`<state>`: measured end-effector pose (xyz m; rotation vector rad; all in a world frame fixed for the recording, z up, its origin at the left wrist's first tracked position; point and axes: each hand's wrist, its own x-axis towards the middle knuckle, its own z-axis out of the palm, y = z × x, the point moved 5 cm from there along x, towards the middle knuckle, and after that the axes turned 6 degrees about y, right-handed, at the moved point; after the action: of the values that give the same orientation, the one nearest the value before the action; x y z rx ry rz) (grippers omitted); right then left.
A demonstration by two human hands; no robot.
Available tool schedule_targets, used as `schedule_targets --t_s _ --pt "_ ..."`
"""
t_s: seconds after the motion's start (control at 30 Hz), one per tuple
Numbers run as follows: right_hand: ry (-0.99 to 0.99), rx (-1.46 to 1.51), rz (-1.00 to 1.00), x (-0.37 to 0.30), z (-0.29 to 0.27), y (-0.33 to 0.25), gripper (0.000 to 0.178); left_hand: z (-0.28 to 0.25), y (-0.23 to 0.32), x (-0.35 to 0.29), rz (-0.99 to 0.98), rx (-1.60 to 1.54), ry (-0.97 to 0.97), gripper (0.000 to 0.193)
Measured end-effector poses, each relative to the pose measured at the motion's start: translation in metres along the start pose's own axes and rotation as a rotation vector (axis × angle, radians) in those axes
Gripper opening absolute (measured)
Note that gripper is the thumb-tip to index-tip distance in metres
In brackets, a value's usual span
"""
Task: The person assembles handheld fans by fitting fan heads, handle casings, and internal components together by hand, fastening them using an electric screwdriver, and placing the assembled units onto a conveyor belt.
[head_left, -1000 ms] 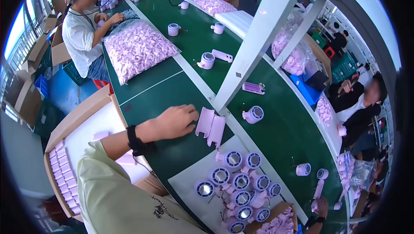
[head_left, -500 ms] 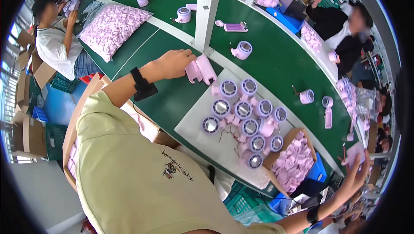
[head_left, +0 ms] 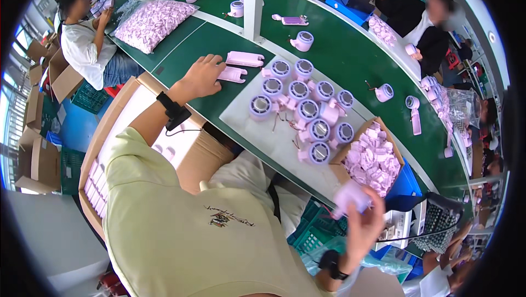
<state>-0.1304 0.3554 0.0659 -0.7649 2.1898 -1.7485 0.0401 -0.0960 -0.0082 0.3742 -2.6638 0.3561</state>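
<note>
My left hand (head_left: 201,78) rests on the green bench with fingers apart, its fingertips at the end of the nearer pink half-shell (head_left: 233,74). Just beyond it lies a second long pink half-shell (head_left: 245,59), hollow side showing. At the lower right, my right hand (head_left: 366,227) is closed around a pale pink fan part (head_left: 350,197) with a thin reddish wire; motion blurs its shape. Between the hands, several lilac round fan heads (head_left: 298,90) with short wires stand grouped on a pale mat (head_left: 241,112).
An open carton of small pink pieces (head_left: 371,154) stands right of the mat. Beyond runs a green conveyor (head_left: 339,72) carrying scattered fan parts. A white post (head_left: 253,7) rises at the bench's edge. A large bag of pink pieces (head_left: 156,23) lies left; co-workers sit left and opposite.
My right hand has come from the conveyor's far right in towards me, bringing the pink part. The two half-shells under my left hand have turned and now lie apart; that hand has drawn back slightly.
</note>
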Motion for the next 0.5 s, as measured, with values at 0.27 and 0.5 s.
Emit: schedule_targets --t_s 0.27,0.5 --pt "0.023 0.226 0.177 0.011 0.042 0.056 0.045 0.021 -0.005 0.008 -0.562 -0.503 -0.52 0.038" --pt "-0.015 0.478 0.161 0.003 0.027 0.063 0.057 0.038 0.005 0.019 -0.218 -0.384 -0.142 0.054"
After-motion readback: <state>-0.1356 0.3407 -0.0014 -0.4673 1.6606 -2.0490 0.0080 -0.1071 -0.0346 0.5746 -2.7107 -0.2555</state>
